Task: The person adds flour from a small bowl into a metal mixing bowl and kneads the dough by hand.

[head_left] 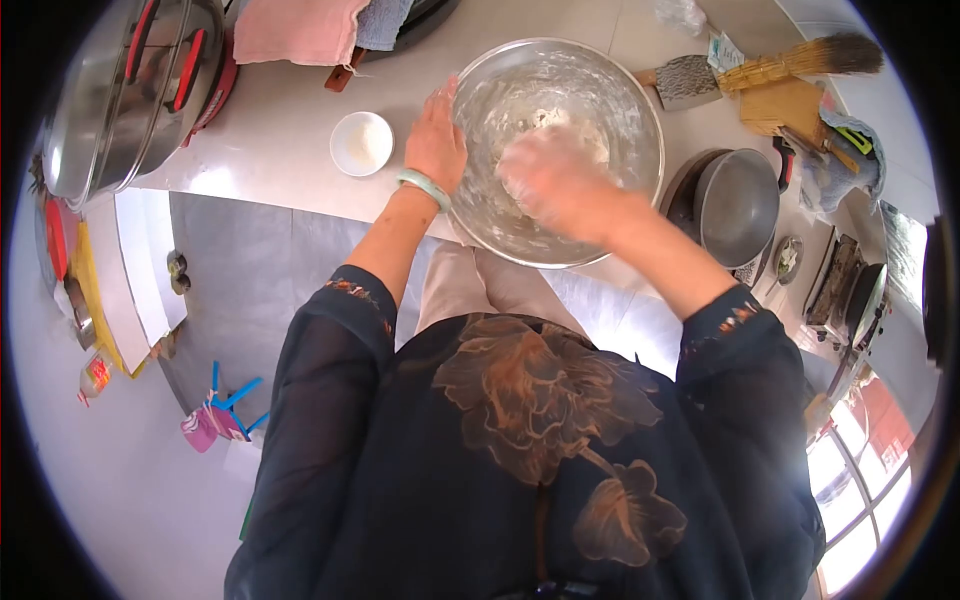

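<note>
A large metal mixing bowl (648,110) stands at the counter's front edge, its inside smeared white. Pale, crumbly dough or floury mixture (560,122) lies in it. My left hand (437,138), with a pale green bangle (427,187) at the wrist, lies along the bowl's left outer side, fingers stretched out. Inside the bowl, my right hand (560,180) is over the mixture and smeared by motion; its fingers cannot be made out. Left of my left hand sits a small white bowl (362,144) with something pale in it.
A large steamer pot (130,95) stands at the left end of the counter (260,150). Pink cloth (298,30) lies at the back. To the right are a grey pan (738,205), a scraper-like tool (688,82) and a straw brush (810,62).
</note>
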A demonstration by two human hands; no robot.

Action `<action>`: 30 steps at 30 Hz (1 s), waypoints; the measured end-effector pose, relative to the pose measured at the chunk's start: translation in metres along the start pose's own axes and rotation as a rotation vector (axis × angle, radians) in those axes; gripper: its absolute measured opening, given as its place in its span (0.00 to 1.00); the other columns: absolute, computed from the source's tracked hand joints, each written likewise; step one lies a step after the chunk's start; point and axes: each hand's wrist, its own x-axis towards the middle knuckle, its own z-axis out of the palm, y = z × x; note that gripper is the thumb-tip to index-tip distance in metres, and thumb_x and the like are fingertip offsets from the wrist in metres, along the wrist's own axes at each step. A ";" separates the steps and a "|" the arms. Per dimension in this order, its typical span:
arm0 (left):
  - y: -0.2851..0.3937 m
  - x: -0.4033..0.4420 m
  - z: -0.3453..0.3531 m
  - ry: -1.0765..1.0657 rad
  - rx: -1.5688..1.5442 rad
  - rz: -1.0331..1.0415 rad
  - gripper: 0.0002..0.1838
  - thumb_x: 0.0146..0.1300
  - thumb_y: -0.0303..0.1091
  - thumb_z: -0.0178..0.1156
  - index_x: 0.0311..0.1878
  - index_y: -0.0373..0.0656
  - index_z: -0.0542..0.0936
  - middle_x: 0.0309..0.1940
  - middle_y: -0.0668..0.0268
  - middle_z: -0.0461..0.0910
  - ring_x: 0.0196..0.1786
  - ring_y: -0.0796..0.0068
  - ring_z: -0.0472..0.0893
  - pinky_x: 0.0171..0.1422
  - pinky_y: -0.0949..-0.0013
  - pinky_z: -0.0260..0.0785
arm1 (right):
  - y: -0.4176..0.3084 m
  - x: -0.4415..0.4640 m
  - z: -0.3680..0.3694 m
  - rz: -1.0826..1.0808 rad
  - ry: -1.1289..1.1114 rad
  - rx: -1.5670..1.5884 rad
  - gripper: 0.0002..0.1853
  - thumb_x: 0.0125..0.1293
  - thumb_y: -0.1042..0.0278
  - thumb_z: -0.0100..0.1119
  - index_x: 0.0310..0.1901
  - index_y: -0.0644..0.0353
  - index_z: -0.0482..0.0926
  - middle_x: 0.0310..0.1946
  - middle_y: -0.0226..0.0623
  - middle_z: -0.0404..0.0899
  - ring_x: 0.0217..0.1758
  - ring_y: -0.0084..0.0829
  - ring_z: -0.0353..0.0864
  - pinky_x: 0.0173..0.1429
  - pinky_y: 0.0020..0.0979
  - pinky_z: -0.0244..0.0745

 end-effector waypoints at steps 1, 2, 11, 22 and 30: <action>0.001 0.002 0.000 -0.010 0.000 0.001 0.33 0.60 0.20 0.50 0.71 0.43 0.60 0.65 0.51 0.67 0.66 0.50 0.68 0.69 0.57 0.63 | -0.012 0.001 0.014 0.016 -0.169 -0.009 0.15 0.54 0.76 0.56 0.45 0.61 0.79 0.46 0.41 0.77 0.55 0.43 0.75 0.65 0.43 0.65; 0.000 0.005 0.002 0.002 0.014 0.013 0.34 0.60 0.20 0.50 0.71 0.43 0.60 0.65 0.50 0.67 0.66 0.50 0.68 0.69 0.57 0.63 | -0.016 0.002 0.035 0.034 -0.334 -0.024 0.14 0.53 0.76 0.55 0.42 0.61 0.81 0.45 0.40 0.77 0.56 0.42 0.75 0.68 0.46 0.62; -0.002 0.006 0.005 0.013 0.053 0.008 0.35 0.59 0.20 0.51 0.72 0.45 0.59 0.65 0.51 0.67 0.67 0.51 0.68 0.70 0.57 0.63 | 0.013 0.032 0.079 -0.358 -0.477 -0.327 0.11 0.53 0.66 0.59 0.38 0.54 0.86 0.47 0.36 0.79 0.60 0.39 0.73 0.74 0.50 0.52; -0.002 0.003 0.005 0.027 0.055 0.008 0.36 0.58 0.19 0.52 0.72 0.43 0.58 0.65 0.52 0.67 0.67 0.51 0.68 0.69 0.57 0.63 | 0.090 -0.013 0.008 0.342 -0.057 0.109 0.11 0.63 0.64 0.57 0.43 0.59 0.80 0.49 0.45 0.78 0.53 0.45 0.78 0.56 0.43 0.73; 0.000 0.003 0.005 0.002 0.025 -0.007 0.36 0.58 0.19 0.52 0.72 0.44 0.58 0.66 0.51 0.67 0.67 0.51 0.67 0.69 0.57 0.63 | 0.051 -0.089 0.080 0.369 0.072 -0.029 0.21 0.67 0.68 0.53 0.61 0.56 0.70 0.70 0.47 0.60 0.74 0.50 0.56 0.76 0.50 0.50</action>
